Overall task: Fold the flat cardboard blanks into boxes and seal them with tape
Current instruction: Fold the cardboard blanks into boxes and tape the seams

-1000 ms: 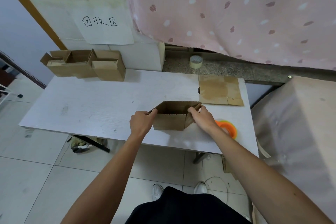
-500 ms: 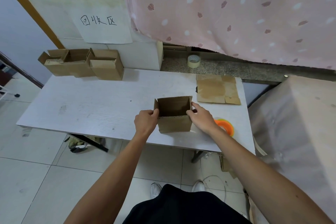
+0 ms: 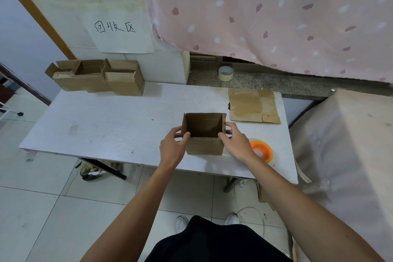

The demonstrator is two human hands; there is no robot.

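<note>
Both hands, left (image 3: pixel 173 147) and right (image 3: pixel 235 141), pinch the squared-up brown cardboard box (image 3: pixel 203 134) beside the orange tape roll (image 3: pixel 262 151); folding the flaps probably comes next.

— What stands on the white table (image 3: pixel 106 130)?
— A cardboard box (image 3: pixel 203 147), squared up, its mouth open upward. The left hand (image 3: pixel 173 148) pinches its left wall and the right hand (image 3: pixel 236 143) its right wall.
— And tape?
— An orange roll (image 3: pixel 263 151) just beside the right wrist, partly hidden. Farther back lie flat blanks (image 3: pixel 253 105); one or several, I can't tell.
</note>
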